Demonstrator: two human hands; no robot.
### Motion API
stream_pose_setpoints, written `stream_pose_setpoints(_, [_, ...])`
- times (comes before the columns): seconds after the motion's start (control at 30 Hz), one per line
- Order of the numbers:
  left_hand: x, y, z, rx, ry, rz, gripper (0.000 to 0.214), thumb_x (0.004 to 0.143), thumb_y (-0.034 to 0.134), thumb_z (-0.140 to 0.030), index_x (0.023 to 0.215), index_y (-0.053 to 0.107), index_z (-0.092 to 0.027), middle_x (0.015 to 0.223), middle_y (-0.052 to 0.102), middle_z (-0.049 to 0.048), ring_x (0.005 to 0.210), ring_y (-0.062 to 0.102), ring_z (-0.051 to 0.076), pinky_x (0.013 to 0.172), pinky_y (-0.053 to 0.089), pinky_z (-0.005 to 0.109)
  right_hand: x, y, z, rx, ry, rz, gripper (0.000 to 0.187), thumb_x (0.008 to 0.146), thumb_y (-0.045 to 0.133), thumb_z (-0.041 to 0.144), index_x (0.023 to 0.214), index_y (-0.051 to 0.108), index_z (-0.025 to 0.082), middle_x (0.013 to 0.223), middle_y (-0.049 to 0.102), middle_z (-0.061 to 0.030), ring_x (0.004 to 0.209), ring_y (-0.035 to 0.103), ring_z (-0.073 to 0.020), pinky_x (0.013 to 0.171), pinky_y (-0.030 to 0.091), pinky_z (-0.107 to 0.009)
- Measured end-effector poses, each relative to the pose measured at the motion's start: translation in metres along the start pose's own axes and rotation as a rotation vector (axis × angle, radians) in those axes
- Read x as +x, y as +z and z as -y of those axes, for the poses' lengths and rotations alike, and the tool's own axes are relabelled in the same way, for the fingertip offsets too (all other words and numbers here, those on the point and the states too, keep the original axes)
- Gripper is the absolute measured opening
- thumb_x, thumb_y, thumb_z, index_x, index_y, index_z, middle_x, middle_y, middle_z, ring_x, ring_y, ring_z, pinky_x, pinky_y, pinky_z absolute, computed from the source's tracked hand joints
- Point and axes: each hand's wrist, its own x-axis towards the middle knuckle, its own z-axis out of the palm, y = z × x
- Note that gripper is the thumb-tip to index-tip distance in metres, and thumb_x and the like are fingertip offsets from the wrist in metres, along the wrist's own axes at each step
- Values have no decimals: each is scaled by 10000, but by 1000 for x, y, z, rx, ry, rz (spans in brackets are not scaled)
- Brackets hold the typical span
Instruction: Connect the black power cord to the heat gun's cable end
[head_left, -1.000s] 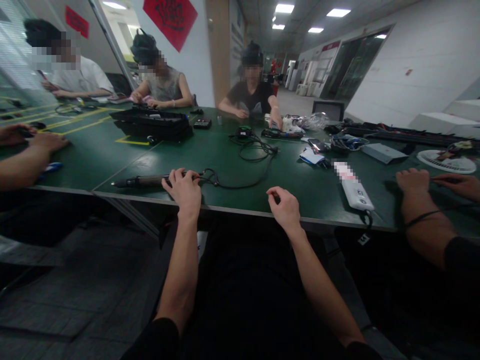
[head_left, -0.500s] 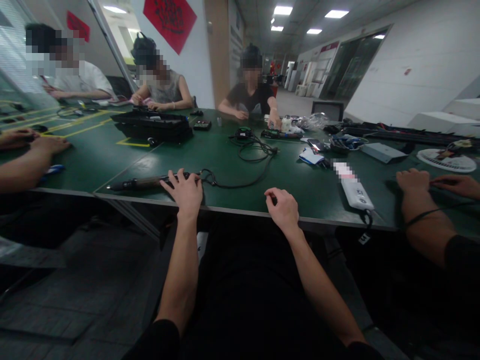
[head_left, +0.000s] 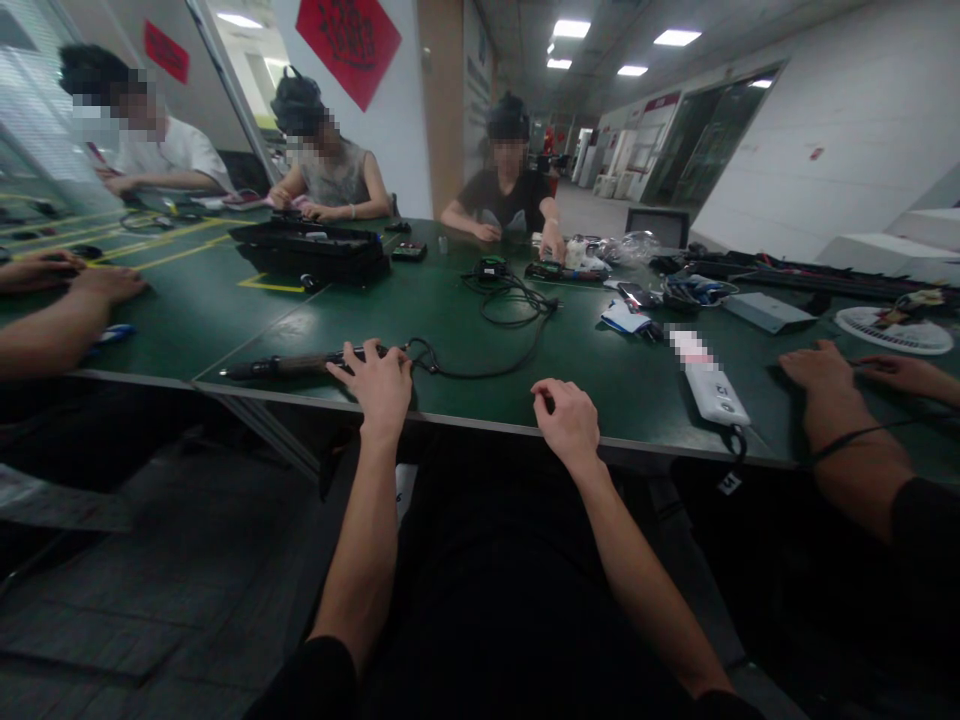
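Tool (head_left: pixel 289 367) w/ metal-look tip; tabletop (head_left: pixel 472 405) smooth, semi-gloss; pwr strip (head_left: pixel 712 390) glossy plstc; tray (head_left: pixel 311 264) matt plstc.

Wears plain black fabric clothing (head_left: pixel 487 600) across torso and lap, too dark to tell where one garment ends and another begins. Has a black short left sleeve (head_left: pixel 326 675) and a matching black short right sleeve (head_left: pixel 716 702), each with its hem near the elbow. Shows slim, bare forearms (head_left: pixel 360 540) tapering to narrow wrists, with a slender-fingered, bare left hand (head_left: pixel 381 388) and a bare right hand (head_left: pixel 570 418).
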Motion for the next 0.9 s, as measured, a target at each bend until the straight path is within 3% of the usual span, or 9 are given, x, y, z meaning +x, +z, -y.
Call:
stream_pose_setpoints(0.2, [-12, -3, -25, -46, 78, 18, 171, 972, 615, -321, 1057, 742, -245, 1434, 548, 144, 1491, 295, 468, 1186, 134, 800, 0, 0, 1, -3, -4, -2, 185, 988, 522, 203, 1016, 696, 259, 1026, 769, -57, 954, 661, -260, 814, 444, -386])
stream_pose_setpoints(0.4, [-30, -5, -69, -105, 229, 40, 108, 970, 648, -310, 1005, 738, -263, 1370, 607, 128, 1415, 406, 428, 1142, 303, 701, -1, 2, 3, -10, 12, -25, 189, 992, 515, 202, 1017, 695, 255, 1034, 759, -60, 963, 654, -259, 837, 441, -380])
stream_pose_setpoints(0.7, [-79, -15, -133, -236, 489, 118, 131, 989, 631, -334, 1043, 747, -304, 1454, 596, 69, 1391, 450, 371, 1047, 410, 586, -2, 2, 5, -40, 58, -61, 185, 983, 524, 203, 1034, 699, 232, 1089, 742, -89, 1049, 610, -283, 901, 403, -406])
stream_pose_setpoints(0.9, [-88, -7, -140, -321, 593, 159, 203, 1011, 590, -308, 1149, 736, -335, 1524, 574, 22, 1418, 456, 348, 1054, 405, 580, -1, -3, -2, -5, 12, 18, 168, 960, 535, 174, 1020, 681, 232, 1045, 721, -75, 1008, 630, -262, 859, 418, -383])
